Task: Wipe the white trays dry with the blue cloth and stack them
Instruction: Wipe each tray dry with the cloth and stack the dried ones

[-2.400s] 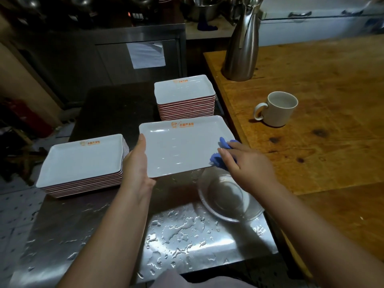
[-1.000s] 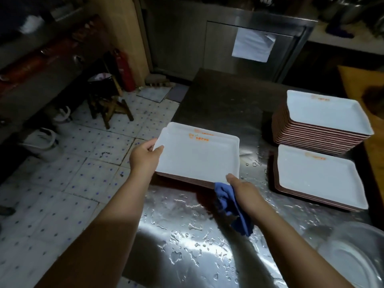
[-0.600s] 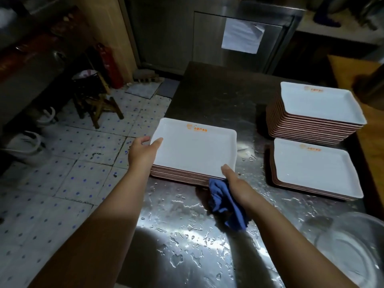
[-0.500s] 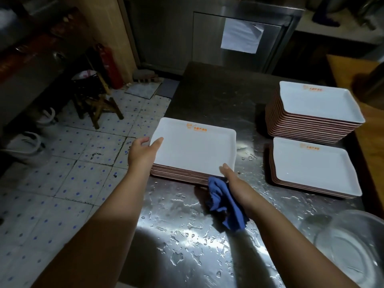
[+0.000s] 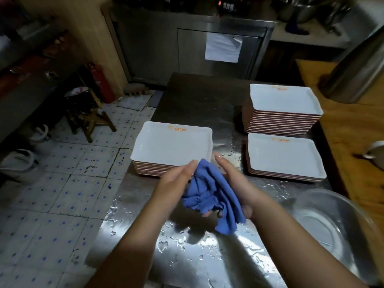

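Note:
Three stacks of white trays with orange logos stand on the wet steel table. The left stack lies just beyond my hands. A tall stack stands at the back right, and a low stack sits in front of it. The crumpled blue cloth hangs between my hands above the table. My left hand presses it from the left, and my right hand cups it from the right and below. Neither hand touches a tray.
A clear glass bowl sits at the table's near right corner. A wooden counter with a steel jug and a mug runs along the right. The tiled floor, a wooden stool and a red extinguisher lie left.
The tray went down onto the left stack and both hands let go of it. My hands drew back toward me and came together around the blue cloth.

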